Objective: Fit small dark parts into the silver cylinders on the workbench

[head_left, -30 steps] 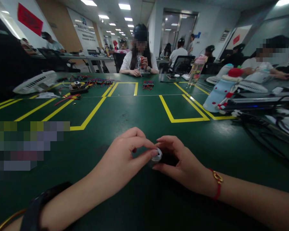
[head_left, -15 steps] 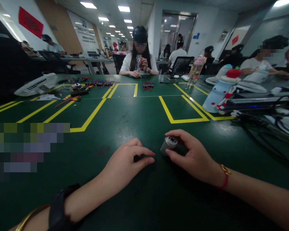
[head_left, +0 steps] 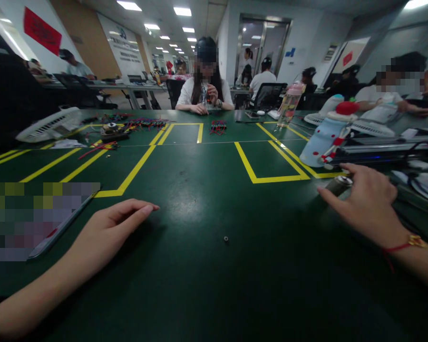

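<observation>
At the right, my right hand [head_left: 369,204] curls its thumb and fingers around a small metal cylinder [head_left: 337,185], which looks like a little motor. The cylinder is tilted, and part of it is hidden by the hand. My left hand [head_left: 119,223] is low over the green table at the left, its thumb against the outstretched forefinger, with nothing seen between them. A tiny metal ring [head_left: 226,239] lies on the table between the two hands, touched by neither.
Close to my left hand is a flat, blurred-out device [head_left: 64,228]. A blue bottle with a red top [head_left: 323,140] and black cables stand beyond my right hand. Yellow tape [head_left: 281,180] marks the table [head_left: 199,285]. Across it sits a co-worker [head_left: 207,80], near bundles of wired parts [head_left: 218,126].
My right hand has carried the metal cylinder to the right and farther off. My left hand has drawn away to the left, and the tiny ring now shows on the table.
</observation>
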Motion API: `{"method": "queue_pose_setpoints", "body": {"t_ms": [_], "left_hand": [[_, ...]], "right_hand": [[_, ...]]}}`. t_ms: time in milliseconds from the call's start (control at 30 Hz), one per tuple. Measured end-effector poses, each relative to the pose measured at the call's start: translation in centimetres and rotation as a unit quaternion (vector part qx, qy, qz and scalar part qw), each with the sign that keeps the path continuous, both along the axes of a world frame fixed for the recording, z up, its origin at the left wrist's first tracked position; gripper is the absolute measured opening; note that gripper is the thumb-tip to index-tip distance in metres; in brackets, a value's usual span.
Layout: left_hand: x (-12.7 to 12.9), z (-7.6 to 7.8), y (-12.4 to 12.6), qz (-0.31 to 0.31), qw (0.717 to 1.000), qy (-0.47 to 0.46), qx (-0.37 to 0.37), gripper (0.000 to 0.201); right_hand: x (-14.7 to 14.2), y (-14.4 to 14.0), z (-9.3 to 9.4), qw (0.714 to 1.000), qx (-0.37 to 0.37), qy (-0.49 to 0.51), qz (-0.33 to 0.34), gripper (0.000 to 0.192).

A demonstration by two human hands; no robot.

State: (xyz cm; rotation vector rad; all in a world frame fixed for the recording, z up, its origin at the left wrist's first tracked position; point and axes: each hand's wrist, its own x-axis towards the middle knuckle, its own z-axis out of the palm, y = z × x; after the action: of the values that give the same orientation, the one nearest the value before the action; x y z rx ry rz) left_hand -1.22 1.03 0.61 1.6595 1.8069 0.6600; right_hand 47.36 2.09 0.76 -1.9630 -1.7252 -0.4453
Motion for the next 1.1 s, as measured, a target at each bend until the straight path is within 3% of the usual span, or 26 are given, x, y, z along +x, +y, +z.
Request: {"method": "queue_pose_setpoints", "body": {"t_ms": [67,167,267,367,467,533,633,700,767,867,1033,1100], "left_hand": [[0.3,0.1,0.1,-0.006,1.000,0.010,-0.004,0.043],[0.4,0.2,0.0,-0.013,1.000,0.019,-0.006,0.044],[0.2,0.1,-0.1,-0.026,0.999,0.030,-0.003,0.043],[0.1,0.0,-0.2,-0.037,0.998,0.040,0.005,0.043],[0.3,0.1,-0.2,-0.036,0.998,0.048,0.008,0.045],[0.5,0.1,-0.1,-0.038,0.998,0.050,0.009,0.044],[0.5,0.0,0.0,-0.042,0.998,0.052,0.013,0.043],[0.5,-0.2,0.0,-0.042,0.998,0.054,0.016,0.042],[0.3,-0.4,-0.1,-0.043,0.997,0.056,0.020,0.041],[0.2,-0.5,-0.1,-0.047,0.997,0.059,0.026,0.040],[0.3,-0.4,-0.1,-0.050,0.996,0.061,0.030,0.042],[0.5,-0.2,-0.2,-0.048,0.997,0.060,0.029,0.043]], "right_hand": [[-3.7,-1.1,-0.1,0.992,0.006,-0.052,0.115,0.064],[-10.6,-2.9,-0.4,0.942,-0.104,-0.042,0.316,0.046],[-15.7,-3.6,-0.6,0.900,-0.165,0.002,0.403,0.035],[-16.4,-3.2,-0.2,0.887,-0.165,-0.001,0.432,0.020],[-12.6,-2.2,1.3,0.927,-0.105,-0.007,0.360,0.020],[-8.3,-1.4,2.5,0.968,-0.026,-0.015,0.250,0.024],[-1.5,-0.3,3.7,0.995,0.030,-0.022,0.096,0.027],[2.2,0.3,3.7,1.000,-0.005,-0.016,-0.026,0.029],[4.4,0.7,3.2,0.992,-0.062,0.013,-0.107,0.030],[5.4,1.2,2.5,0.987,-0.095,0.055,-0.120,0.030],[4.7,1.1,2.5,0.988,-0.038,0.099,-0.110,0.032],[4.4,0.9,2.8,0.988,-0.053,0.107,-0.096,0.034]]}}
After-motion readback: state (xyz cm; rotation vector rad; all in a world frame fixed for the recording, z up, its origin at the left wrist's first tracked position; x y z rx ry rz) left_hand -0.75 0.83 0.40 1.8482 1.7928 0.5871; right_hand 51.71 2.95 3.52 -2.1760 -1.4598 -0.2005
